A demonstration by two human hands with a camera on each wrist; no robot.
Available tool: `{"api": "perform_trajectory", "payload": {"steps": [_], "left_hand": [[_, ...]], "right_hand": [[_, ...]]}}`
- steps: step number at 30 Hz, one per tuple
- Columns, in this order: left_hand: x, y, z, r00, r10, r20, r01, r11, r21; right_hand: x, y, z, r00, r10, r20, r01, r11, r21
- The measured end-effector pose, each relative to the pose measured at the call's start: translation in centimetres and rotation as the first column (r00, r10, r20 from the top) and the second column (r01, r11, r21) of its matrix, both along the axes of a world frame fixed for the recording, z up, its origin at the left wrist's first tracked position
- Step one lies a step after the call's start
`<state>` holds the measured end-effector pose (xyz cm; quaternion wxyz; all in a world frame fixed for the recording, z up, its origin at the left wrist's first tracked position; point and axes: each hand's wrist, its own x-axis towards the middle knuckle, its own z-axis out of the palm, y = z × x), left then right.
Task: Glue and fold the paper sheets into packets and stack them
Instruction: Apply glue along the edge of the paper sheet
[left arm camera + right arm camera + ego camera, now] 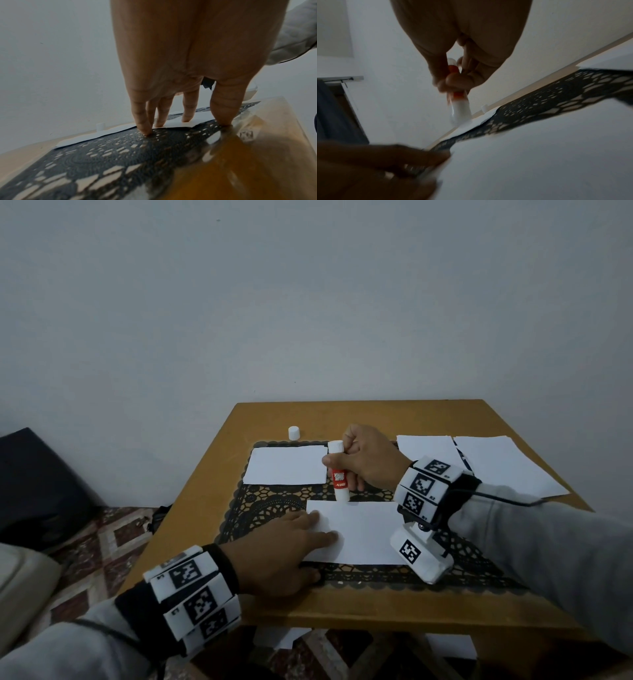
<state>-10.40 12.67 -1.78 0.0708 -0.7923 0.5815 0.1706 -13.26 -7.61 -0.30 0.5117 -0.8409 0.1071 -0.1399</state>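
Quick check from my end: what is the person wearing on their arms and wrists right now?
Both arms are in light grey sleeves. Each wrist carries a black strap ringed with white blocks printed with black-and-white square code markers: left band, right band. A white camera box with one such marker hangs under the right wrist. A thin black cable runs from the right band along the sleeve. The hands are bare.

Glossy brown wooden table [359, 607], black lace-pattern mat [270, 501], matt white paper sheets [370, 532], smooth plastic glue stick [339, 477], grey cloth sleeves [548, 546]
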Motion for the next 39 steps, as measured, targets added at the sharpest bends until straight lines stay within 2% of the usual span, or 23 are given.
{"api": "perform_trajectory", "payload": {"steps": [2,8,13,20,25,30,39], "left_hand": [[0.0,0.0,0.0,1.000,-0.005,0.006,0.005,1.000,0.004],[0.1,0.0,-0.3,1.000,-0.015,0.009,0.015,1.000,0.011],[0.0,-0.1,0.0,0.999,-0.036,0.016,0.036,0.999,-0.005],[-0.3,0.0,0.3,1.000,-0.015,-0.004,0.015,1.000,-0.014],[-0.3,-0.1,0.6,1.000,0.004,-0.024,-0.004,1.000,-0.002],[-0.4,-0.2,0.8,1.000,0.018,-0.013,-0.017,1.000,0.005],[0.0,-2.0,1.0,0.997,0.072,0.017,-0.071,0.994,-0.078]], "right_hand": [[0.4,0.1,-0.3,0.999,-0.038,0.016,0.039,0.999,-0.017],[0.5,1.0,-0.7,0.999,0.029,0.033,-0.032,0.994,0.106],[0.7,1.6,-1.0,0.993,0.119,-0.001,-0.119,0.993,0.010],[0.7,2.0,-1.1,0.993,0.105,-0.046,-0.112,0.970,-0.216],[0.6,2.1,-1.0,0.986,0.136,-0.096,-0.161,0.928,-0.337],[-0.6,1.3,-0.8,0.985,0.121,-0.121,-0.155,0.928,-0.339],[-3.6,-2.1,-0.6,0.985,0.073,-0.154,-0.117,0.945,-0.304]]}}
